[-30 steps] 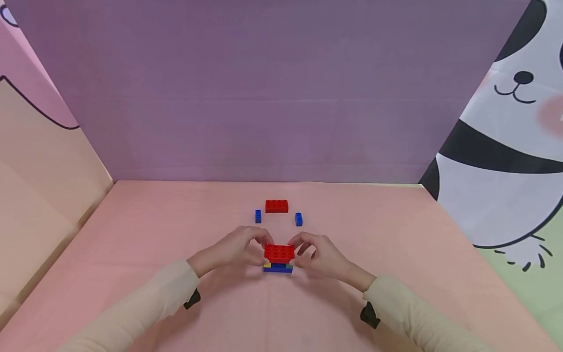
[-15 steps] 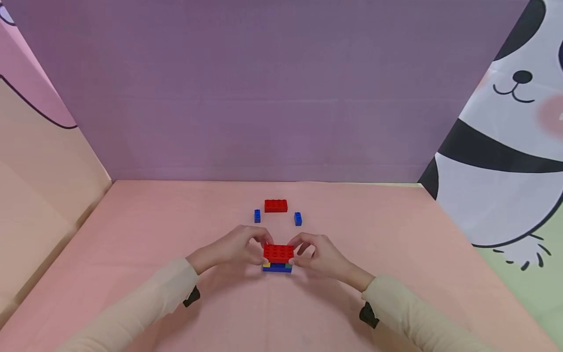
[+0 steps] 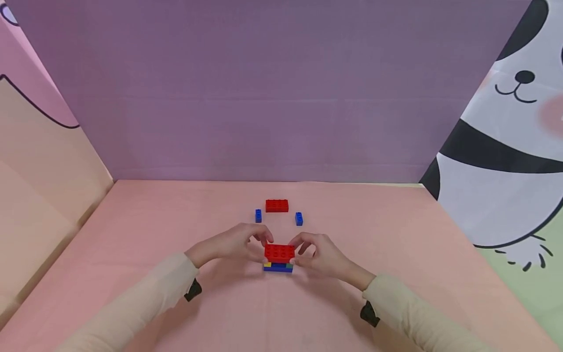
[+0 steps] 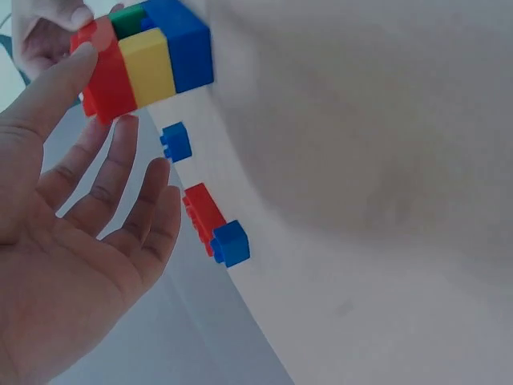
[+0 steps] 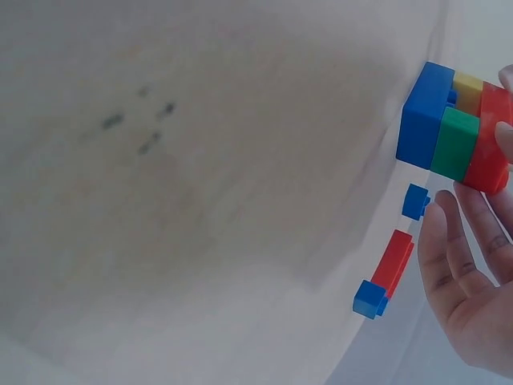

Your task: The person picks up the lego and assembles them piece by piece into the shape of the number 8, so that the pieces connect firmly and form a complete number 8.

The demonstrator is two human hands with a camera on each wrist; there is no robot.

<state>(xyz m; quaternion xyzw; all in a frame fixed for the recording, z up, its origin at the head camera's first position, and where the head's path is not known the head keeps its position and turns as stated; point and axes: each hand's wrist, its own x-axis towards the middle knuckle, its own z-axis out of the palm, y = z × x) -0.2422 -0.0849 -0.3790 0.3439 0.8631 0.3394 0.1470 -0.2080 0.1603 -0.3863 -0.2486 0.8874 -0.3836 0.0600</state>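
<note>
Head view: left hand (image 3: pixel 237 243) and right hand (image 3: pixel 325 255) pinch opposite ends of a red top brick (image 3: pixel 279 253). It crowns a stack (image 3: pixel 278 269) on the bench (image 3: pixel 277 313), between the hands. Farther back: loose red brick (image 3: pixel 276 206), left blue block (image 3: pixel 258 215), right blue block (image 3: pixel 299 218). Panda print (image 3: pixel 506 142) visible only from here; the stack's yellow and green show as slivers.

Left wrist view: yellow brick (image 4: pixel 148 66) presents its whole end face, between red top brick and blue base brick (image 4: pixel 178 48); green brick (image 4: pixel 130 22) partly visible beyond.

Right wrist view: reversed, green face whole, yellow part-hidden, blue stud in the gap between. Blurred dark specks (image 5: pixel 113 121) appear only here; nature unclear. Stack: three layers, ends roughly flush.
</note>
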